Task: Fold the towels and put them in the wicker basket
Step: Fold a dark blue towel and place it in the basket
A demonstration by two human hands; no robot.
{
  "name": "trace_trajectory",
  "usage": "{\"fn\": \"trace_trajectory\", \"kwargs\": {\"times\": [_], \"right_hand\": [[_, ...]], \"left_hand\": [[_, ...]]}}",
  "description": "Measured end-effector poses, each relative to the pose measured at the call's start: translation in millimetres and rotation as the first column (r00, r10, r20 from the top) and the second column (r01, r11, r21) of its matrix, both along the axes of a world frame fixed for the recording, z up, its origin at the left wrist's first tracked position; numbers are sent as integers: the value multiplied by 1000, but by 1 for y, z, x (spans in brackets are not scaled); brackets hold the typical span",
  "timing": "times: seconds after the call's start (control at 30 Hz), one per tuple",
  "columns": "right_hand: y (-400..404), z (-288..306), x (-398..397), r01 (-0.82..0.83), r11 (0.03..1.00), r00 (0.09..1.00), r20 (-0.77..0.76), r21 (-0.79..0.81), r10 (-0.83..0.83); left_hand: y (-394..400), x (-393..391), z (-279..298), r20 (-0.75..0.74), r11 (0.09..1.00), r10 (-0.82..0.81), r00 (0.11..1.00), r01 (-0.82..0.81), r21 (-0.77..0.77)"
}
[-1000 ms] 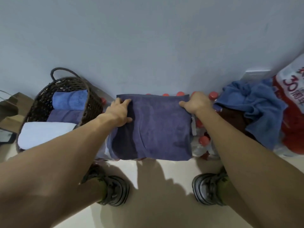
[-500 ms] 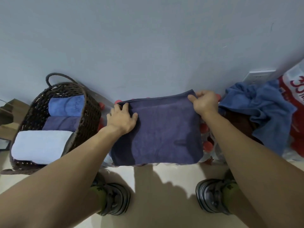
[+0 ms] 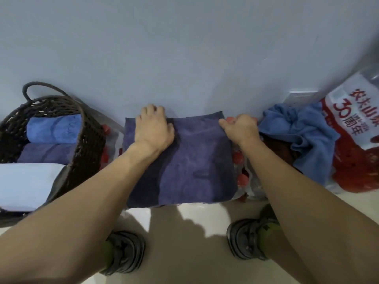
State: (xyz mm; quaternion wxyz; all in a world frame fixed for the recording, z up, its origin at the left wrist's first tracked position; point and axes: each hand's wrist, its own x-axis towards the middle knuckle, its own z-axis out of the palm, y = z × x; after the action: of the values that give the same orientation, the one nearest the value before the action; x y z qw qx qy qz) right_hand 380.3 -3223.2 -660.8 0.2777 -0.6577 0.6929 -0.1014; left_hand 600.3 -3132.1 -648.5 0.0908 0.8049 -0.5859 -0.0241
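At the far left I see the wicker basket (image 3: 86, 144) against the wall, its loop handle up at the back. Inside it lie three folded towels in a row: a light blue one (image 3: 53, 130) farthest in, a dark purple one (image 3: 47, 153) in the middle, and a white one (image 3: 26, 183) nearest me. Red-capped bottles (image 3: 239, 158) in plastic wrap sit between the basket and the pile on the right, and they carry the navy towel (image 3: 194, 160), which lies folded flat across their tops. My left hand (image 3: 152, 128) presses on the towel's far left corner with fingers spread, the fingertips over the far edge. My right hand (image 3: 241, 129) pinches the towel's far right corner, fingers curled round the edge. Just beside that hand, a crumpled blue towel (image 3: 303, 136) is heaped over something dark brown. At the right edge stands a red and white printed pack (image 3: 354, 128). Below, my two shoes (image 3: 246, 240) stand on the pale floor.
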Motion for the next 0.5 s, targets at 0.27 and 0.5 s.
{"fn": "trace_trajectory", "kwargs": {"times": [0.27,0.5], "right_hand": [[68,21,-18,68,899,834,470,432,-289],[121,14,-56,-42,907,909,394,419,-139]], "left_hand": [[10,-86,-53,-208,913,-350,913,382,143],[7,-86,-56,-184,902,-361,914,392,179]]}}
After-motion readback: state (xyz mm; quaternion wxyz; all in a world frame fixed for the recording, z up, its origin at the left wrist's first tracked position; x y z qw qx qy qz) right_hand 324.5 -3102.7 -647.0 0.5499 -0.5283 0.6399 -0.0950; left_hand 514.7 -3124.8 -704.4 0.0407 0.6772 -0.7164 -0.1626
